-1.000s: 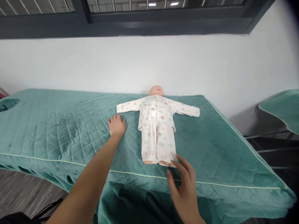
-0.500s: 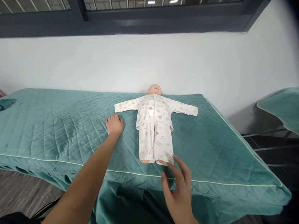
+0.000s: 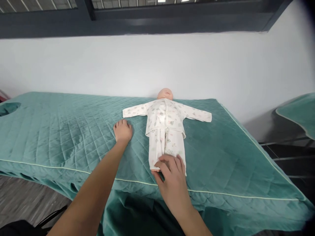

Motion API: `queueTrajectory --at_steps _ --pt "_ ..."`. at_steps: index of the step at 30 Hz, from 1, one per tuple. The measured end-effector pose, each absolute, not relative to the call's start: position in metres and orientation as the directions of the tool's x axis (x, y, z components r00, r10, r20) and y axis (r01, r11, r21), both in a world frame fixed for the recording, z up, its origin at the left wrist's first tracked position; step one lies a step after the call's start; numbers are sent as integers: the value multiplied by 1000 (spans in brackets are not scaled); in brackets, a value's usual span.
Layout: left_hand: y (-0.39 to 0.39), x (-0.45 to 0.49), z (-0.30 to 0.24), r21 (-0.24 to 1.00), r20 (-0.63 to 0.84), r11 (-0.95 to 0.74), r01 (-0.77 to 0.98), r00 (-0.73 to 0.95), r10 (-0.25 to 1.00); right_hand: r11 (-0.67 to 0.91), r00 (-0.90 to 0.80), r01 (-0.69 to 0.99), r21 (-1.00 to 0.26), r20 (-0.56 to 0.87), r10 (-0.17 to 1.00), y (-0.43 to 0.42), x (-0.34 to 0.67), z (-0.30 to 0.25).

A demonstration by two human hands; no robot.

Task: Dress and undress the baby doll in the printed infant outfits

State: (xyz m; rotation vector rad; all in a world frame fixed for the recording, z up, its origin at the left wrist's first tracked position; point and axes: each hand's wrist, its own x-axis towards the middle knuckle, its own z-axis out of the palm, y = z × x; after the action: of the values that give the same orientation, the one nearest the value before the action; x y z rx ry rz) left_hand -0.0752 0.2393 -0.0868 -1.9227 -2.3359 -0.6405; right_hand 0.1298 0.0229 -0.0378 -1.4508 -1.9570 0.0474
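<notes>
A baby doll (image 3: 165, 93) lies on its back on a green quilted bed cover (image 3: 216, 164), arms spread sideways. It wears a white printed long-sleeved top (image 3: 166, 114) and matching trousers (image 3: 156, 147). My right hand (image 3: 173, 178) is over the lower trouser legs. Its thumb and forefinger close on the hem of the left-side leg, the thumb below and the finger above; it hides most of the other leg's end. My left hand (image 3: 123, 130) leans on the cover beside the doll, below the left-side sleeve, fingers laid on the fabric and holding nothing.
Behind the bed rises a white wall (image 3: 98, 65) under a dark window frame (image 3: 172, 21). The cover has a hole (image 3: 10, 108) at the far left. Another green-covered surface (image 3: 299, 113) stands at the right, past the bed's edge.
My right hand has moved left and up from beside the right-side trouser leg onto the legs, its fingers closing at the left-side hem. My left hand stays put on the cover.
</notes>
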Motion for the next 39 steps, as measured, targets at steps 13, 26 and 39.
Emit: queueTrajectory --at_steps 13,26,39 --pt "240 -76 -87 287 286 146 947 -230 930 466 -176 742 -482 530 829 22 129 -37" --pt "240 -76 -88 286 288 143 948 -227 930 450 -170 782 -432 546 820 16 128 -48" --pt "240 -77 -87 281 275 142 949 -221 936 466 -177 762 -449 548 817 7 135 -53"
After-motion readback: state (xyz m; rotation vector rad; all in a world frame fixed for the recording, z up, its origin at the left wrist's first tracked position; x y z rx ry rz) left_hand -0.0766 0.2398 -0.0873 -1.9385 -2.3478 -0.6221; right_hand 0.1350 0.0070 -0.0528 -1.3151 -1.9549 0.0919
